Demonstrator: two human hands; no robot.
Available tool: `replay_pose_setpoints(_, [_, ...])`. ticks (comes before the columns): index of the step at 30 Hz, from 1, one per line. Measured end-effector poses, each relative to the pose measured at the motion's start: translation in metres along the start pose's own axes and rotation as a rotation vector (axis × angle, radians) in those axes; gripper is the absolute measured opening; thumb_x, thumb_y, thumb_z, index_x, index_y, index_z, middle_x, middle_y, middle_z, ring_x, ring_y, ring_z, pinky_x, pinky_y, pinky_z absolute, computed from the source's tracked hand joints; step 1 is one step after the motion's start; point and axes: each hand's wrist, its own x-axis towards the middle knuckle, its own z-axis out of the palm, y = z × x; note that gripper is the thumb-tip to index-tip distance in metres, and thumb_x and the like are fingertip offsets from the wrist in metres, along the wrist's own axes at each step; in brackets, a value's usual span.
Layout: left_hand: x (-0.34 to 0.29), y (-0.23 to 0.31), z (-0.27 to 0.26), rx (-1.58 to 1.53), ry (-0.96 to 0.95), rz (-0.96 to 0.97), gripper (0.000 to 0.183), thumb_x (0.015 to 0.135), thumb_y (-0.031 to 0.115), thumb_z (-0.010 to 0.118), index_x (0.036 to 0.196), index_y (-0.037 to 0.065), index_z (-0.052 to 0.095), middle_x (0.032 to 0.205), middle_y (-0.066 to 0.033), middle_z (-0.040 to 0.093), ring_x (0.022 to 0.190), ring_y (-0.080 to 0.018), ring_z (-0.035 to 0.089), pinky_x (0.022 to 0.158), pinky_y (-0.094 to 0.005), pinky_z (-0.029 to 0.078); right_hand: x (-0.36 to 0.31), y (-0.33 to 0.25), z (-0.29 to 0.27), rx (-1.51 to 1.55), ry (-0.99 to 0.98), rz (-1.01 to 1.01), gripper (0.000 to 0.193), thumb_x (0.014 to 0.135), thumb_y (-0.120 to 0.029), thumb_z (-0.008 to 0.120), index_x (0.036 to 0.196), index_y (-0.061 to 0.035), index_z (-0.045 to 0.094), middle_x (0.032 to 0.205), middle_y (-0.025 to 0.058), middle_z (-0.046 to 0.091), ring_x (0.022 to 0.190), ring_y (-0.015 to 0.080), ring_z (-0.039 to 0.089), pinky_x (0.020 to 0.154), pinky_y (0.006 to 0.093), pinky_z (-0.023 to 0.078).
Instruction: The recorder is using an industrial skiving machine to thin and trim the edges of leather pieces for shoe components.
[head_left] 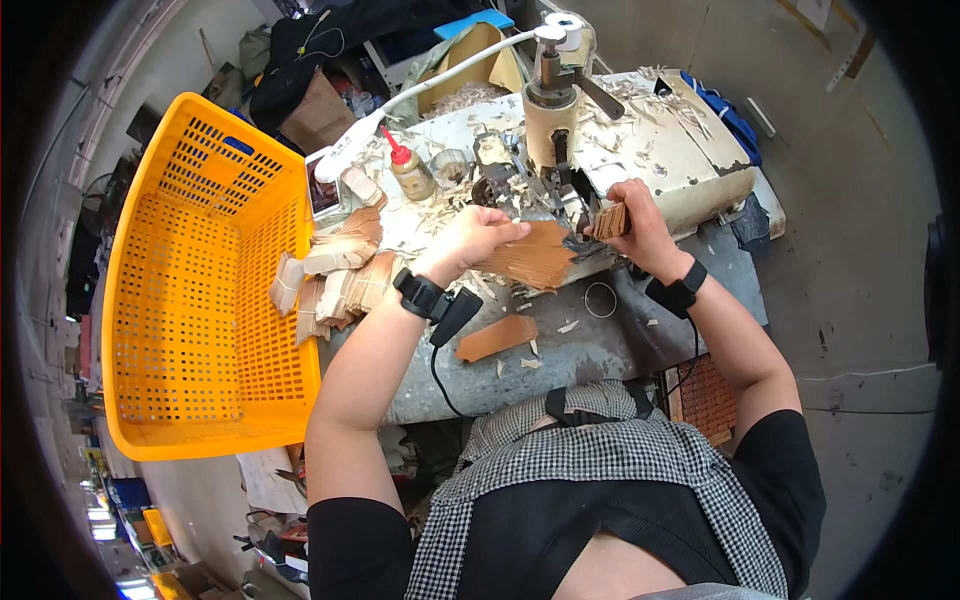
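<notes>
My left hand [472, 242] is closed on a fanned stack of brown leather pieces [532, 258], the thumb lying on top. To its right, my right hand [645, 235] grips a smaller, thick stack of similar leather pieces [611, 220], its layered edges showing. Both stacks are just in front of a cream bench machine [552, 125], likely a leather skiver, with a knob and lever on top. Nearer to me, a single pointed leather strip [497, 338] lies flat on the grey worktop [440, 385]. A thin pale rubber band [600, 300] rests to the right of it.
Banded leather bundles [345, 285] are piled left of my left hand. A yellow perforated crate [215, 425] stands at far left. Beyond the bundles are a red-tipped bottle [412, 178], a small glass jar [450, 167] and a white lamp arm [440, 80]. Pale shavings litter the machine.
</notes>
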Motion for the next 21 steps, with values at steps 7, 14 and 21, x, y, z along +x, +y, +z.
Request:
replay_pose_setpoints(7, [0.0,0.011,0.014,-0.067,0.005,0.007,0.033,0.083,0.038,0.076,0.079,0.006,0.066,0.073,0.0027,0.064,0.062,-0.0042,0.054,0.056,-0.0222,0.043,0.011,-0.009,-0.001,-0.167,-0.051,-0.122,0.064,0.053,0.001,0.082,0.108,-0.0064,0.05,0.112,0.0113,0.055,0.109,0.0342,0.05,0.095,0.0413,0.04])
replay_pose_setpoints(14, [0.004,0.0,0.01,-0.07,-0.061,0.064,0.031,0.077,0.034,0.082,0.081,0.007,0.067,0.074,0.0006,0.066,0.064,-0.0051,0.057,0.059,-0.0206,0.045,0.007,-0.005,0.0,-0.167,-0.076,-0.069,0.062,0.052,0.003,0.08,0.106,-0.0053,0.05,0.108,0.0115,0.055,0.106,0.0343,0.05,0.092,0.0414,0.041])
replay_pose_setpoints(21, [0.003,0.001,0.012,-0.051,-0.049,0.051,0.032,0.075,0.033,0.083,0.08,0.006,0.067,0.074,-0.0002,0.067,0.063,-0.0055,0.058,0.058,-0.0208,0.046,0.006,-0.005,-0.001,-0.133,-0.064,-0.042,0.061,0.052,0.002,0.081,0.104,-0.0048,0.051,0.1,0.0113,0.053,0.098,0.0342,0.05,0.086,0.041,0.042])
